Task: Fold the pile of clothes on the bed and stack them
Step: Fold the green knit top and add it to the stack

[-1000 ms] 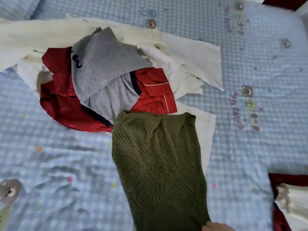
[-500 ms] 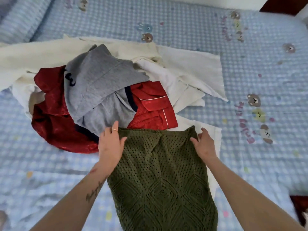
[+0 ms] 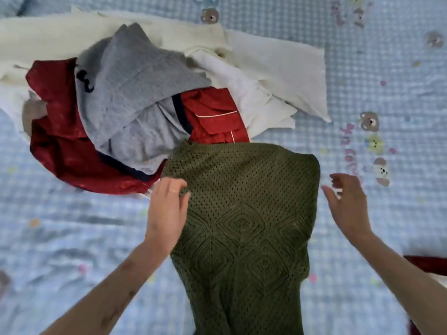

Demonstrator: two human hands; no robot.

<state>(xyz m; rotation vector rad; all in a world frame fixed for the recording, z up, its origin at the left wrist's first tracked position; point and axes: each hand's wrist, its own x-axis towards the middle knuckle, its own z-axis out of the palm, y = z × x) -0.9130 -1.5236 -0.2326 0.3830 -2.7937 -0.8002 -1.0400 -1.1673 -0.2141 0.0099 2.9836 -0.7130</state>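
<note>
My left hand [image 3: 167, 211] lies flat on the left edge of the olive-green open-knit sweater [image 3: 244, 213], fingers straight and relaxed, gripping nothing. The sweater lies lengthwise in front of me on the pale blue checked bedsheet [image 3: 67, 238], its far end touching the heap of unfolded clothes [image 3: 135, 97]: a dark red satin piece, a grey knit top and cream and white pieces behind. To fold this well, I judge I should smooth the knit flat from the middle outward first, then take both far corners evenly and bring them toward me, so the loose openwork does not stretch or skew. My right hand [image 3: 348, 204] hovers just beside the sweater's right edge, fingers spread wide, holding nothing.

The near end of the sweater runs out of the bottom of the view, so I cannot tell how long it is. Motion blur softens my right fingertips. At the right edge, 1 dark red scrap shows, cut off; what it is I cannot tell.
</note>
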